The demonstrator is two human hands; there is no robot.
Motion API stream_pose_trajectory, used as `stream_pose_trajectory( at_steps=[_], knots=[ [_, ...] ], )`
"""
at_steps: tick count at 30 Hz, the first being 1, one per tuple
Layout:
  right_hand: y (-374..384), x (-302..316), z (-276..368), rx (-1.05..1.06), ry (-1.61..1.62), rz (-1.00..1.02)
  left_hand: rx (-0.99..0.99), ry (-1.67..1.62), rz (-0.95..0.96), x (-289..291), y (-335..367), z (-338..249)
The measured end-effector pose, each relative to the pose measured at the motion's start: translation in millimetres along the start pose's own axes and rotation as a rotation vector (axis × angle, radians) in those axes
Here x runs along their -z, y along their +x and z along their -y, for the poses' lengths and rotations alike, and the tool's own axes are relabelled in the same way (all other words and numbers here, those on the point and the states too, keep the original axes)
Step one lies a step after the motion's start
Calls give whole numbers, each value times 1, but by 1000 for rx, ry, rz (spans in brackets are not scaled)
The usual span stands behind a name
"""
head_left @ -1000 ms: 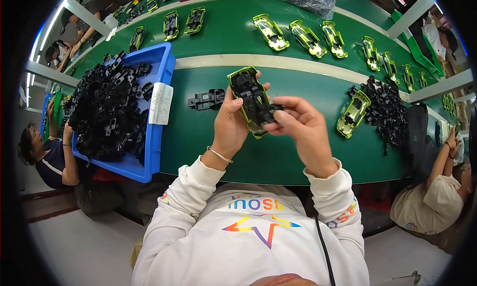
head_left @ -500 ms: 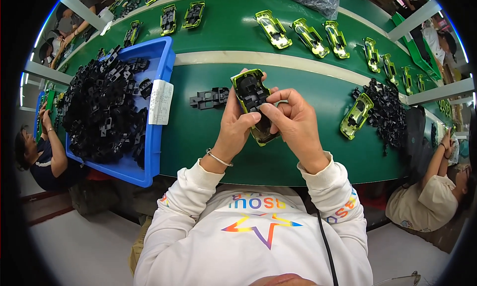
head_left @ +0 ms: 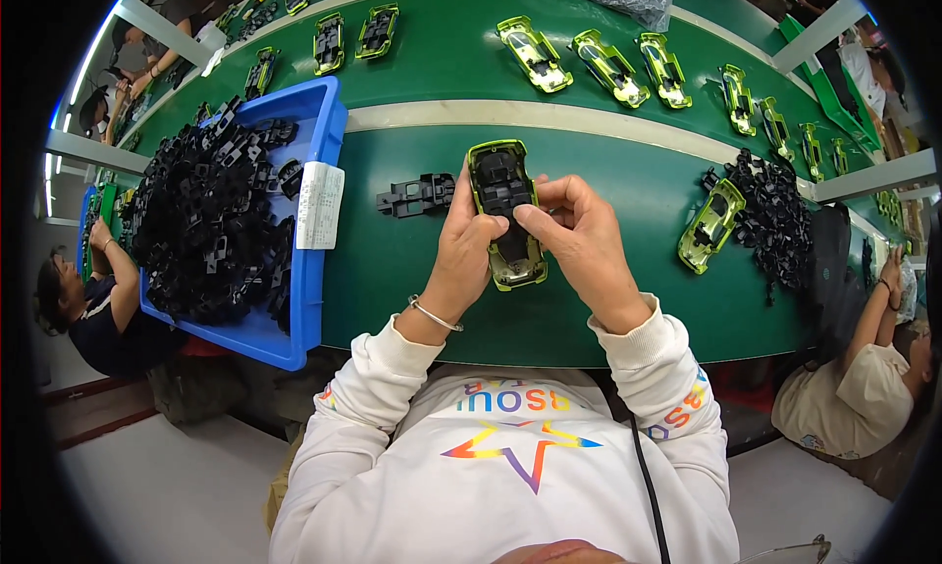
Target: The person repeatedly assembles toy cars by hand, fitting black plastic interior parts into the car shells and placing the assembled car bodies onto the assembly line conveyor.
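Between my hands is a lime-green toy car body (head_left: 520,270), its hollow underside up, with a black plastic interior piece (head_left: 502,177) lying inside it. My left hand (head_left: 466,245) grips the body along its left side, thumb pressed on the black piece. From the right, my right hand (head_left: 584,240) holds the other side, its thumb also on the black piece and its fingers curled behind the edge. A loose black interior piece (head_left: 416,195) rests on the green table just left of my left hand.
A blue bin (head_left: 312,309) heaped with black pieces (head_left: 211,201) stands left. Another green car body (head_left: 710,227) lies right, beside a pile of small black parts (head_left: 770,221). Several car bodies (head_left: 535,54) sit on the far green strip (head_left: 442,64). People (head_left: 854,387) sit at both sides.
The car body has turned from tilted to nearly upright in my hands. My right fingers have drawn in, and both thumbs now press on the black piece.
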State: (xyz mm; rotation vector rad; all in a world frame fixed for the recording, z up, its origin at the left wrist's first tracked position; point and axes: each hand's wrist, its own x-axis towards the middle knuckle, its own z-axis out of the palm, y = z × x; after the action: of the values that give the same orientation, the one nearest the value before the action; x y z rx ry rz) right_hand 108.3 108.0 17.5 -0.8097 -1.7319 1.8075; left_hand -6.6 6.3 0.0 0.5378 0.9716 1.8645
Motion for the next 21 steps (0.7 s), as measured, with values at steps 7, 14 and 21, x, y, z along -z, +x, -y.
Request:
stream_pose_trajectory(
  at_steps=[7,14,21],
  knots=[
    [13,10,3,-52,66,-4,32,63,-133,-2,56,-22],
    [-6,40,-8,72,-181,61,-75,75,-401,104,234,-47],
    [1,37,-4,172,-330,111,-434,1404,-390,156,336,-56]
  ],
)
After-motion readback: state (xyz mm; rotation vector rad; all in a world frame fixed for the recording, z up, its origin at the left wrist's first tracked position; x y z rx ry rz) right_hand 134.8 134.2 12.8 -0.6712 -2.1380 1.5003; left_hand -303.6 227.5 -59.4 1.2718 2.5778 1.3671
